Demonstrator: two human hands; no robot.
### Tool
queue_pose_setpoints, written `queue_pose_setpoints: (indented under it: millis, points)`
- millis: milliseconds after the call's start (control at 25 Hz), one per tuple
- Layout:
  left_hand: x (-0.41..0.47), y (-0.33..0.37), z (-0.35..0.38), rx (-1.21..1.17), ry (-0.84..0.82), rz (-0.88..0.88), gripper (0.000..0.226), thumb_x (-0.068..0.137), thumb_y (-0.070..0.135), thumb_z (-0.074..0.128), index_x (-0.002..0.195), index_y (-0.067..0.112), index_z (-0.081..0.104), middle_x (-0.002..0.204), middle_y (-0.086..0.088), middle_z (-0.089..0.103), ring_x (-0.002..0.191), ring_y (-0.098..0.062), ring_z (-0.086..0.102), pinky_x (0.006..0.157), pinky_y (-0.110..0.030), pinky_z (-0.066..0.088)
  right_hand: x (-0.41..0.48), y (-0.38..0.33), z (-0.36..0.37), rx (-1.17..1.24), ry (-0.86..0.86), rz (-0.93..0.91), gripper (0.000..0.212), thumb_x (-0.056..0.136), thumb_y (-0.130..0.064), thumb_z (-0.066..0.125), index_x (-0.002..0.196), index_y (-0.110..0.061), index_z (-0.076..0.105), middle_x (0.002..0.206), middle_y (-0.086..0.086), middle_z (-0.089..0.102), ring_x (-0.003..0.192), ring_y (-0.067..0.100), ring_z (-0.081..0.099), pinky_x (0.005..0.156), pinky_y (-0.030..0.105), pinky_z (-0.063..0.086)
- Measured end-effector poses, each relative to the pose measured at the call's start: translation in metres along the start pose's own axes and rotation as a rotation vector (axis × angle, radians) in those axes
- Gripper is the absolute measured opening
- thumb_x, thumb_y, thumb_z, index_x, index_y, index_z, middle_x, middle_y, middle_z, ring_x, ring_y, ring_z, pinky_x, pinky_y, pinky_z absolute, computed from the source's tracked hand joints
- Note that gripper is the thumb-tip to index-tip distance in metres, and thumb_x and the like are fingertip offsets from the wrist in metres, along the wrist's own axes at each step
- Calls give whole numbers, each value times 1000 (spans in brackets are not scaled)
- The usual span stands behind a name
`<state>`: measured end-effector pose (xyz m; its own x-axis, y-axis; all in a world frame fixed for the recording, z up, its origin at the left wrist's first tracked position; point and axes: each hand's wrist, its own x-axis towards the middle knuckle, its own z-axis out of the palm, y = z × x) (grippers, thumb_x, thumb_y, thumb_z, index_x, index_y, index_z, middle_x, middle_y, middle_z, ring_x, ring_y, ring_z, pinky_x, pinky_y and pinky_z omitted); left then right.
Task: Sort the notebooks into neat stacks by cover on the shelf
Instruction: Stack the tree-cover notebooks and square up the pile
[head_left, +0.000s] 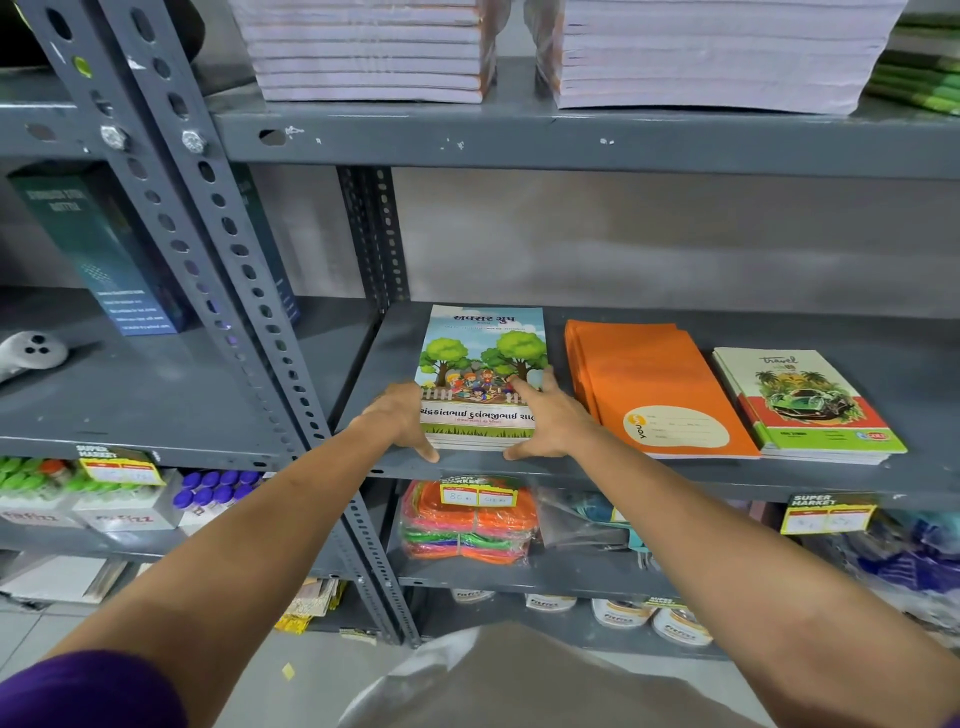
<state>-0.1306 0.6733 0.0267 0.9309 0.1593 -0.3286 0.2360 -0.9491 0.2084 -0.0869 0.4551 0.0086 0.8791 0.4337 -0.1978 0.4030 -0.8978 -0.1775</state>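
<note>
Three stacks on shelf (675, 475): tree-cover notebooks (483, 364) at left, orange pile (654, 384), travel pile (810, 400). L hand (402, 415) & R hand (550, 421), fingers near-straight, press the tree-cover sides; advice: even inward pressure, edges flush.

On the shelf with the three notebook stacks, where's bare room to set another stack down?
One free patch: the shelf right of the travel stack, toward the frame's edge. A bare strip also runs behind all three stacks, along the back wall. Crowded: the left grip and right grip flank the tree-cover stack, and the orange stack sits close beside the travel stack.
</note>
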Motion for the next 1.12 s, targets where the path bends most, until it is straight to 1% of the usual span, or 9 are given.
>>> queue_pose_setpoints:
  millis: [80, 160, 520, 640, 720, 800, 920, 1000, 1120]
  points:
    - [1, 0, 1, -27, 39, -8, 73, 43, 36, 96, 101, 14, 59, 102, -4, 64, 90, -21, 62, 83, -34, 55, -1, -1, 2, 65, -7, 39, 124, 62, -55, 82, 153, -18, 6, 159, 22, -5, 135, 38, 40, 108, 40, 39]
    - [0, 0, 1, -40, 54, -30, 72, 42, 35, 97, 100, 13, 60, 100, -5, 63, 91, -22, 63, 82, -35, 57, -1, -3, 3, 67, 11, 50, 130, 61, -54, 84, 152, -13, 2, 158, 24, 7, 133, 38, 42, 105, 39, 41]
    - [-10, 1, -1, -81, 89, -90, 60, 52, 30, 95, 91, 13, 52, 93, -3, 53, 84, -21, 55, 73, -30, 50, -2, -9, -3, 117, 34, 47, 133, 58, -43, 89, 153, -20, -2, 154, 23, 22, 131, 39, 43, 102, 43, 42]
    - [-9, 0, -7, -80, -25, -77, 51, 57, 31, 92, 86, 18, 52, 87, 2, 55, 84, -18, 54, 72, -25, 44, 0, -5, -4, 183, -40, 75, 148, 49, -50, 91, 151, -20, -12, 159, 18, 6, 143, 38, 23, 113, 48, 31]
    - [-5, -5, -15, -211, -188, -76, 46, 59, 29, 92, 89, 19, 58, 90, 5, 63, 89, -15, 58, 71, -22, 47, -3, -3, -8, 285, -64, 117, 149, 48, -60, 87, 152, -16, -11, 159, 14, 6, 145, 35, 17, 116, 47, 26]
    - [2, -11, -22, -457, -247, -98, 51, 64, 23, 89, 106, 16, 59, 106, 2, 65, 104, -17, 59, 84, -28, 51, -5, -2, -15, 493, -40, 209, 131, 62, -67, 75, 152, -10, 0, 158, 12, 16, 144, 32, 22, 114, 43, 29]
    - [18, -13, -13, -743, -91, -190, 36, 84, 15, 72, 115, 5, 57, 114, -7, 66, 106, -22, 61, 92, -34, 51, -6, -6, -21, 703, 50, 361, 71, 94, -54, 46, 137, 2, 40, 141, 17, 47, 123, 30, 49, 89, 33, 41]
    - [27, -15, -1, -692, 69, -220, 24, 92, 18, 62, 111, 4, 64, 113, -11, 69, 102, -25, 66, 92, -37, 54, -4, -10, -20, 709, 119, 419, 48, 102, -36, 37, 123, 3, 53, 126, 18, 58, 106, 30, 56, 77, 30, 40]
    - [29, -15, 5, -596, 184, -223, 21, 93, 21, 60, 103, 6, 72, 106, -10, 72, 97, -27, 68, 90, -39, 56, -2, -18, -14, 672, 163, 484, 35, 101, -21, 41, 119, 6, 55, 123, 20, 60, 112, 33, 58, 83, 34, 47]
